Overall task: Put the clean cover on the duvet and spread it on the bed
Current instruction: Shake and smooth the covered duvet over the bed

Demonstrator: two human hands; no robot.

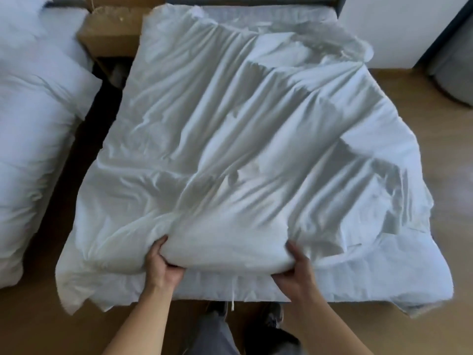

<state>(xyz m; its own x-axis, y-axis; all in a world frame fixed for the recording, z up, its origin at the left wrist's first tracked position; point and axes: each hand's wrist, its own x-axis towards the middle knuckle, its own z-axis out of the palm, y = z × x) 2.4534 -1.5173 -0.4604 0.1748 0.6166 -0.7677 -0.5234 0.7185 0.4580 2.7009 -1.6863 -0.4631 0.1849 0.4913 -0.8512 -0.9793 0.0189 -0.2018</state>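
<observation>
The bed (268, 12) is almost wholly hidden under the white duvet (230, 124), which lies crumpled across it, its corners hanging over the near edge and the right side above the wooden floor (440, 201). White pillows (33, 111) lie well apart on the left, cut off by the frame. At the near edge the left hand (163, 265) and right hand (294, 275) each grip one end of a thick bunched fold of the duvet, thumbs on top, the other fingers (176, 267) curled under it and mostly hidden. A thin white tie (233, 301) dangles between the hands; duvet and cover cannot be told apart
</observation>
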